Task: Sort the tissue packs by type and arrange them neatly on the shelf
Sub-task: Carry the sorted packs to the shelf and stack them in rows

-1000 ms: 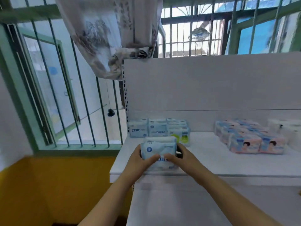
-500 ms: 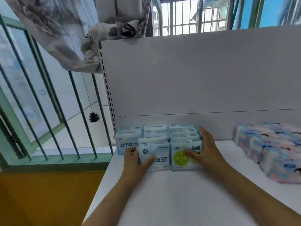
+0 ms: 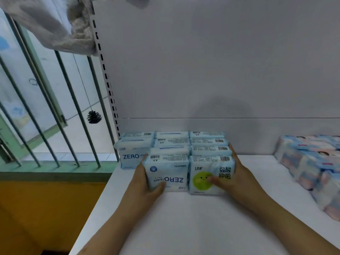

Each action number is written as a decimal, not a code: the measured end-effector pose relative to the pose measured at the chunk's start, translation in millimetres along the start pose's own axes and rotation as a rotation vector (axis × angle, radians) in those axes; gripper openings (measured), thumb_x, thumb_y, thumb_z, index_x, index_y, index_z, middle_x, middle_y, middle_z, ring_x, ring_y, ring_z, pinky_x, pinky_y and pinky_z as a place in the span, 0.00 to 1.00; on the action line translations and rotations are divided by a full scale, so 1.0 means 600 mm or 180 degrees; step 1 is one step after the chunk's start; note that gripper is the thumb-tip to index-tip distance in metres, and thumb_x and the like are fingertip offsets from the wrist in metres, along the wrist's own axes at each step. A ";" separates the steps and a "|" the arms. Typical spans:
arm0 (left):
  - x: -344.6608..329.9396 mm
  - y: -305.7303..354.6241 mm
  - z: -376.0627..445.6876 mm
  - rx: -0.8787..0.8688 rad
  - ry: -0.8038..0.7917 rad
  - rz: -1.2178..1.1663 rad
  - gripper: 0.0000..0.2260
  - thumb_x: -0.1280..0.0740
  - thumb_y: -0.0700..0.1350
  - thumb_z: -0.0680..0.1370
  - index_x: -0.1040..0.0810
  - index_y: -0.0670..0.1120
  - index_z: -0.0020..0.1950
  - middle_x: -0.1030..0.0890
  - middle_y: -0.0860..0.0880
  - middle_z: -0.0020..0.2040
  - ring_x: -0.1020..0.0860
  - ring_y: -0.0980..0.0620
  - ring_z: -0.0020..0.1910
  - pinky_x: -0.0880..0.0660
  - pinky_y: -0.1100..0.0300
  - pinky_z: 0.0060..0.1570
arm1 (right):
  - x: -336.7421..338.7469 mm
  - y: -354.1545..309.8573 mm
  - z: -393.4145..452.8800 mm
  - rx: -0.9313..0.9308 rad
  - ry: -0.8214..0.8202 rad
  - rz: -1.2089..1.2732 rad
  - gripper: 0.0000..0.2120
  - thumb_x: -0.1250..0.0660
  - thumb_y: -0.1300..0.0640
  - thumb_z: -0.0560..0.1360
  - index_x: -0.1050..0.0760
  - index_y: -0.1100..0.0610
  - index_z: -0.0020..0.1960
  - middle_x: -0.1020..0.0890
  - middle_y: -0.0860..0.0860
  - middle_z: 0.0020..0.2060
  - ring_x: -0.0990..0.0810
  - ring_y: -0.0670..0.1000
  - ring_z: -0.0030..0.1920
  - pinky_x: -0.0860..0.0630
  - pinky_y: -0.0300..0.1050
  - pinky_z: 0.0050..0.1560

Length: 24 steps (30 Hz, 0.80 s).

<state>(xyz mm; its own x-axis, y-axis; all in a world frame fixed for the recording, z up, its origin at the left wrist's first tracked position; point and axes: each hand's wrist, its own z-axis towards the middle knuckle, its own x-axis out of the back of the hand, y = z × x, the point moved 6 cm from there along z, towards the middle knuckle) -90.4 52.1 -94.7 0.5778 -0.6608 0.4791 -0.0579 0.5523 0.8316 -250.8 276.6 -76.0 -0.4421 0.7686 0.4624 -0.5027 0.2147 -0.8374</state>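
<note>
Several light blue tissue packs (image 3: 173, 142) stand in rows at the back left of the white shelf (image 3: 184, 223). In the front row an upside-down "ZERO" pack (image 3: 171, 172) stands beside a pack with a green circle (image 3: 206, 168), the two touching. My left hand (image 3: 143, 184) grips the ZERO pack, with the thumb on its front and the fingers along its left side. My right hand (image 3: 235, 177) holds the green-circle pack, thumb on its face and fingers along the right side of the row. Another ZERO pack (image 3: 131, 157) stands upright further left.
A group of pink-and-blue packs (image 3: 316, 166) lies at the right of the shelf. The white back panel (image 3: 202, 70) rises behind the rows. Left of the shelf edge are window bars (image 3: 73, 107), a hanging curtain (image 3: 55, 24) and a dangling pine cone (image 3: 94, 117).
The ZERO pack, held above the shelf's front a second ago, now stands in the front row beside the green-circle pack. My right hand moved to the row's right side. The view came closer.
</note>
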 end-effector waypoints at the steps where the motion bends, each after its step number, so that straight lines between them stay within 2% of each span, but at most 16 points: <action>1: -0.001 -0.001 0.000 -0.0023 0.0011 0.0043 0.30 0.27 0.42 0.75 0.36 0.55 0.73 0.24 0.62 0.63 0.26 0.69 0.61 0.28 0.76 0.55 | 0.001 -0.001 0.002 0.0007 0.0036 -0.0074 0.46 0.19 0.46 0.62 0.42 0.33 0.72 0.22 0.27 0.56 0.23 0.30 0.56 0.28 0.25 0.53; 2: 0.000 0.001 -0.001 -0.0019 0.0033 0.0089 0.28 0.27 0.44 0.76 0.35 0.57 0.72 0.23 0.63 0.63 0.25 0.68 0.61 0.28 0.74 0.55 | 0.002 -0.001 0.004 -0.0002 0.0067 -0.0078 0.44 0.18 0.46 0.60 0.37 0.34 0.69 0.21 0.30 0.57 0.22 0.32 0.56 0.26 0.28 0.55; 4: 0.000 0.001 -0.004 0.0020 0.0052 0.0170 0.26 0.28 0.48 0.76 0.34 0.58 0.71 0.22 0.64 0.62 0.24 0.66 0.60 0.26 0.67 0.59 | 0.006 0.006 0.007 -0.0012 0.0221 -0.0141 0.45 0.17 0.42 0.57 0.33 0.39 0.69 0.22 0.38 0.60 0.24 0.39 0.62 0.25 0.40 0.62; 5: 0.000 0.002 -0.005 0.0038 0.0027 0.0196 0.25 0.29 0.48 0.77 0.34 0.59 0.71 0.22 0.63 0.62 0.24 0.65 0.60 0.26 0.64 0.60 | 0.007 0.006 0.005 -0.0047 0.0295 -0.0227 0.48 0.17 0.41 0.57 0.35 0.41 0.72 0.25 0.40 0.62 0.27 0.41 0.64 0.28 0.43 0.66; 7: -0.001 0.004 -0.006 0.0097 -0.0038 0.0154 0.25 0.29 0.48 0.77 0.34 0.58 0.71 0.22 0.62 0.62 0.23 0.62 0.61 0.26 0.63 0.61 | 0.009 0.004 -0.005 -0.0183 0.0453 -0.0367 0.54 0.18 0.45 0.59 0.43 0.45 0.77 0.33 0.44 0.64 0.34 0.41 0.65 0.35 0.40 0.67; 9: -0.001 0.006 -0.007 0.0159 -0.0144 0.0067 0.25 0.29 0.48 0.77 0.35 0.57 0.72 0.22 0.60 0.63 0.24 0.59 0.63 0.26 0.62 0.61 | 0.011 -0.005 -0.014 -0.0272 0.0575 -0.0506 0.60 0.18 0.45 0.59 0.53 0.48 0.80 0.37 0.47 0.69 0.36 0.45 0.69 0.36 0.43 0.69; 11: 0.008 0.022 -0.015 0.0136 -0.0108 -0.0119 0.32 0.28 0.51 0.76 0.40 0.56 0.76 0.26 0.59 0.69 0.27 0.57 0.68 0.27 0.59 0.65 | 0.017 -0.024 -0.023 -0.0216 0.0619 -0.0748 0.64 0.19 0.42 0.59 0.59 0.49 0.80 0.42 0.49 0.74 0.41 0.50 0.74 0.39 0.48 0.74; 12: 0.018 0.031 -0.019 0.0087 0.0042 -0.0174 0.37 0.28 0.52 0.76 0.45 0.56 0.78 0.32 0.60 0.72 0.32 0.58 0.71 0.31 0.56 0.69 | 0.021 -0.038 -0.029 -0.0173 0.0593 -0.0909 0.64 0.20 0.39 0.60 0.60 0.49 0.80 0.45 0.49 0.76 0.44 0.52 0.76 0.42 0.49 0.75; 14: 0.048 0.063 -0.026 -0.0149 0.0475 -0.0010 0.38 0.30 0.53 0.77 0.49 0.56 0.80 0.38 0.59 0.75 0.38 0.58 0.73 0.37 0.53 0.72 | 0.036 -0.062 -0.048 -0.0106 0.0680 -0.1123 0.62 0.26 0.34 0.61 0.63 0.50 0.80 0.49 0.49 0.77 0.47 0.52 0.77 0.44 0.50 0.76; 17: 0.068 0.134 -0.041 -0.0595 0.0702 0.0147 0.30 0.34 0.52 0.80 0.43 0.56 0.79 0.36 0.54 0.76 0.34 0.50 0.73 0.31 0.45 0.70 | 0.062 -0.103 -0.106 -0.0044 0.0934 -0.1087 0.56 0.34 0.30 0.66 0.62 0.50 0.80 0.49 0.51 0.78 0.47 0.51 0.77 0.45 0.45 0.73; 20: 0.041 0.195 -0.066 -0.0959 0.0519 0.0222 0.26 0.35 0.50 0.81 0.39 0.52 0.78 0.32 0.50 0.74 0.31 0.50 0.71 0.33 0.52 0.69 | 0.078 -0.127 -0.187 -0.0097 0.1058 -0.1317 0.48 0.37 0.34 0.73 0.61 0.50 0.80 0.49 0.50 0.79 0.50 0.49 0.78 0.48 0.43 0.72; 24: -0.053 0.260 -0.136 -0.1289 -0.0110 0.0178 0.25 0.35 0.48 0.81 0.36 0.48 0.77 0.31 0.48 0.74 0.32 0.50 0.72 0.38 0.58 0.69 | 0.108 -0.128 -0.340 -0.0470 0.1454 -0.1385 0.41 0.39 0.37 0.77 0.55 0.52 0.80 0.47 0.49 0.79 0.48 0.49 0.78 0.49 0.41 0.72</action>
<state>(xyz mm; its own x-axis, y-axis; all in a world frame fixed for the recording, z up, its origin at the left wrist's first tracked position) -51.6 200.7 -2.8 0.5547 -0.6369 0.5354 0.2407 0.7388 0.6295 -89.1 432.9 -41.1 0.1560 0.7646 0.6254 -0.4428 0.6201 -0.6476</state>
